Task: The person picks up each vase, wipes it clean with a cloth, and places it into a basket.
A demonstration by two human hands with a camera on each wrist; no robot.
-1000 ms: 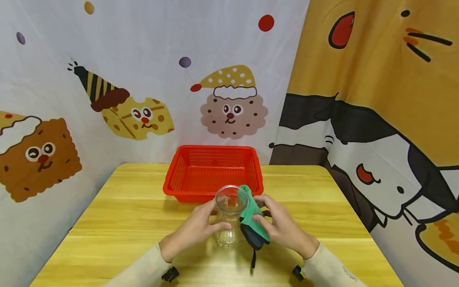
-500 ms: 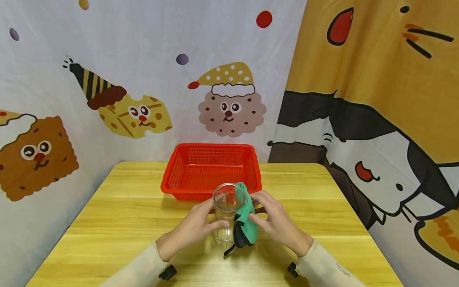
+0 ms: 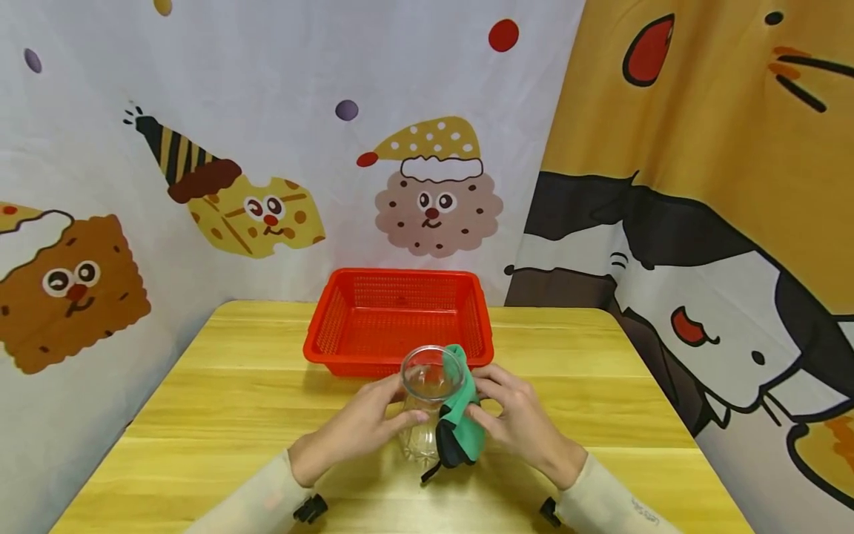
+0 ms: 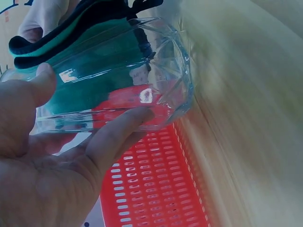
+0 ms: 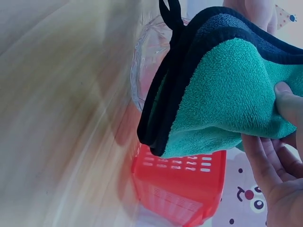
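A clear glass jar with a wide round mouth stands upright in front of the red basket. My left hand grips its left side, thumb in front and fingers behind, as the left wrist view also shows. Against the jar's right side hangs a folded green towel with black edging and a small black loop. My right hand pinches this towel between thumb and fingers. The towel's top end overlaps the jar's rim in the head view. Through the glass, the green cloth shows in the left wrist view.
A red plastic basket with perforated walls sits just behind the jar, near the far edge of the wooden table. Behind the table hangs a curtain printed with cartoon figures.
The towel's lower end has swung left against the jar, and its loop now hangs to the lower left. The left hand keeps its grip on the jar.
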